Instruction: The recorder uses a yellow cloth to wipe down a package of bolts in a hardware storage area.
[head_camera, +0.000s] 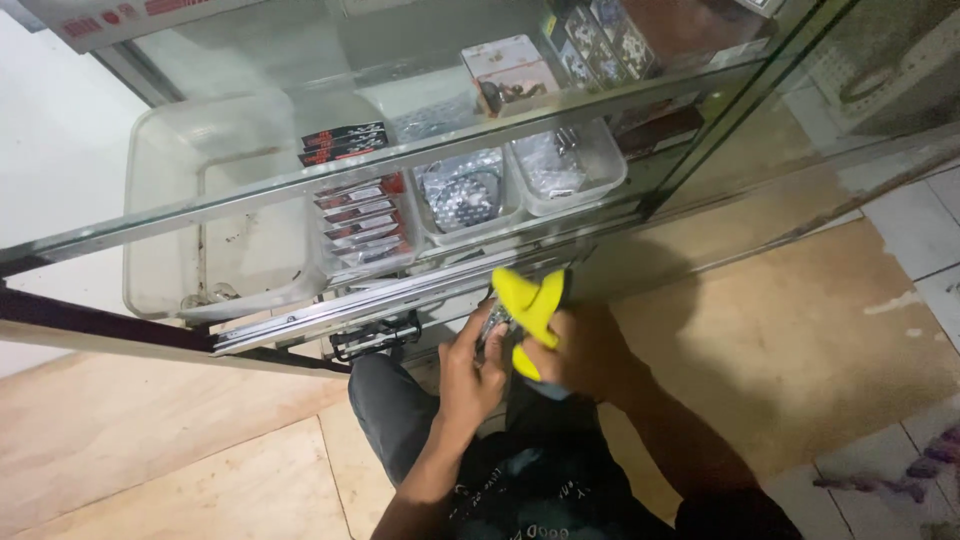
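My right hand (580, 350) grips a bright yellow cloth (530, 305), bunched against a small dark metal part (495, 322). My left hand (470, 375) holds that part from the left, fingers curled round it. Both hands meet above my lap, just below the open front of a glass display cabinet (300, 180). What the part is exactly stays hidden by fingers and cloth.
Clear plastic bins (215, 210) on the cabinet shelf hold packaged small parts (462, 195) and dark flat packets (360, 215). A metal sliding rail (380, 300) runs along the cabinet's lower edge. A black pedal-like part (375, 335) lies beneath it. Plywood sheets (150, 440) cover the tiled floor.
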